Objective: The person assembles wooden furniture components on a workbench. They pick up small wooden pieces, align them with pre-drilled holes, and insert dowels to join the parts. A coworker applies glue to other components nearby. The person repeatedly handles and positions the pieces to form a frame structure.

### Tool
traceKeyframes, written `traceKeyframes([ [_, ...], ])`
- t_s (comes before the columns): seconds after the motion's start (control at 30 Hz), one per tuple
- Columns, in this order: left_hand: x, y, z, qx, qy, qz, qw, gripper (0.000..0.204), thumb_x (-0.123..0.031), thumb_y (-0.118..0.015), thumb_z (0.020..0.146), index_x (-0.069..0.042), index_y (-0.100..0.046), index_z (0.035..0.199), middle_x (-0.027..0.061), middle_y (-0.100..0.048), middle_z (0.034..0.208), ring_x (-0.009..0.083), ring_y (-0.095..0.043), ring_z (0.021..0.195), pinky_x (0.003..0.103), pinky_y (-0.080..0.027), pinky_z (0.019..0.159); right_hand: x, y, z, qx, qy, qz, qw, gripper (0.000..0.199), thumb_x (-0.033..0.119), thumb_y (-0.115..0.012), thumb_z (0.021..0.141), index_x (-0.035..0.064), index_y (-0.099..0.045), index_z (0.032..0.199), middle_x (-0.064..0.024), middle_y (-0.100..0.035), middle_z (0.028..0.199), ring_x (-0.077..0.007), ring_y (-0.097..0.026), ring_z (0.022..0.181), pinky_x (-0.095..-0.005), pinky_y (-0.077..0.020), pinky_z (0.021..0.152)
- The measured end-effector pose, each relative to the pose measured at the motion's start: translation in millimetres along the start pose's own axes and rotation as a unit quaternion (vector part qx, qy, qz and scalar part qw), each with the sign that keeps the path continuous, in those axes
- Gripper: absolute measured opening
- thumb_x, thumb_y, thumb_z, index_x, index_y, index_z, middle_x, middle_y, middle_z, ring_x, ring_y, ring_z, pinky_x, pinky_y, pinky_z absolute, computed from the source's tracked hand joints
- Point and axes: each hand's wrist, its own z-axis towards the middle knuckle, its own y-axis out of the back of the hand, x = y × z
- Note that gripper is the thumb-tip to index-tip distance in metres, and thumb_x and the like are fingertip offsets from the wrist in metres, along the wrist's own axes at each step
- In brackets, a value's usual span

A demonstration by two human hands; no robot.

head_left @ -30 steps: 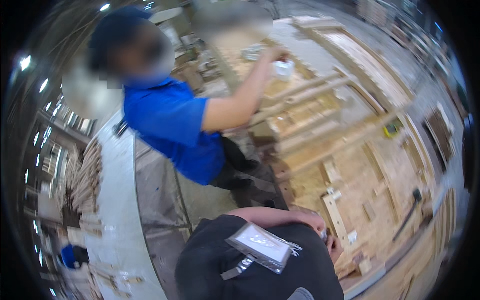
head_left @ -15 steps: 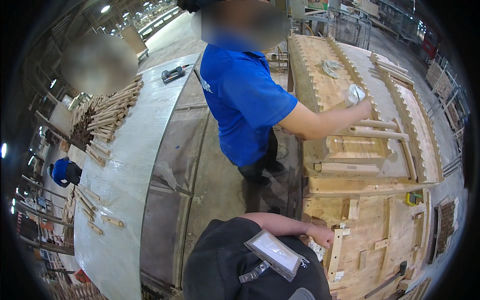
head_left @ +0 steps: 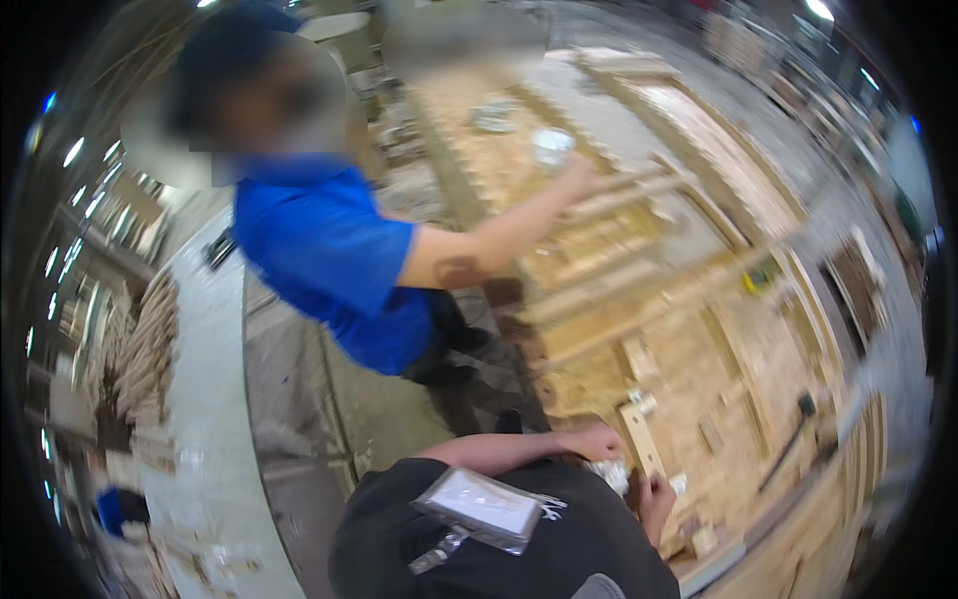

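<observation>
My left hand (head_left: 594, 439) is closed in a fist, with a crumpled white cloth (head_left: 608, 475) bunched directly under it. Beside it on the plywood board lies a pale wooden strip (head_left: 641, 439) with holes along it. My right hand (head_left: 657, 499) is at the near end of that strip, close to a small white patch (head_left: 680, 484); blur hides what its fingers do. Small wooden blocks (head_left: 703, 540) sit just below the right hand. A black-headed mallet (head_left: 788, 439) rests farther right on the board.
Across the bench a person in a blue shirt (head_left: 319, 270) reaches over a scalloped wooden jig (head_left: 589, 245), a white wad (head_left: 553, 148) by their hand. A yellow-green tool (head_left: 760, 278) lies at the board's far right. Left stands a pale table (head_left: 215, 399) beside stacked wooden rods (head_left: 145, 349).
The view has swung to the right, so the bench and the co-worker sit farther left. My right hand has come into sight by the strip. My left stays closed above the cloth.
</observation>
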Motion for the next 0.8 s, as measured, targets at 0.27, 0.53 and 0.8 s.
traceKeyframes([
  [0.27, -23, 17, 19, -0.059, 0.048, -0.038, 0.996, 0.034, -0.033, -0.071, 0.099, 0.001, -0.072, 0.090, 0.0186, -0.070, 0.079, 0.0299, -0.069, 0.071, 0.043, -0.053, 0.068, 26, -5, -9, -0.069, -0.070, -0.001, 0.995, 0.027, 0.025, -0.077, 0.092, 0.0035, -0.065, 0.079, -0.0148, -0.062, 0.065, -0.0263, -0.061, 0.057, -0.0397, -0.0489, 0.059],
  [0.53, -54, 38, 28, -0.085, 0.009, -0.007, 0.996, 0.036, -0.031, -0.069, 0.102, 0.002, -0.067, 0.087, 0.0200, -0.061, 0.073, 0.0288, -0.058, 0.063, 0.044, -0.047, 0.062, 23, -18, -15, -0.110, -0.094, -0.035, 0.989, 0.029, 0.030, -0.078, 0.090, 0.0037, -0.071, 0.080, -0.0145, -0.065, 0.066, -0.0242, -0.065, 0.058, -0.0378, -0.0498, 0.058],
  [0.8, -36, 40, 33, -0.063, 0.000, -0.001, 0.998, 0.041, -0.033, -0.069, 0.103, 0.001, -0.063, 0.082, 0.0226, -0.058, 0.072, 0.0343, -0.057, 0.060, 0.045, -0.045, 0.060, 33, -10, -10, -0.116, -0.139, 0.019, 0.983, 0.032, 0.037, -0.079, 0.091, 0.0060, -0.076, 0.082, -0.0152, -0.069, 0.070, -0.0275, -0.067, 0.060, -0.0395, -0.0518, 0.060],
])
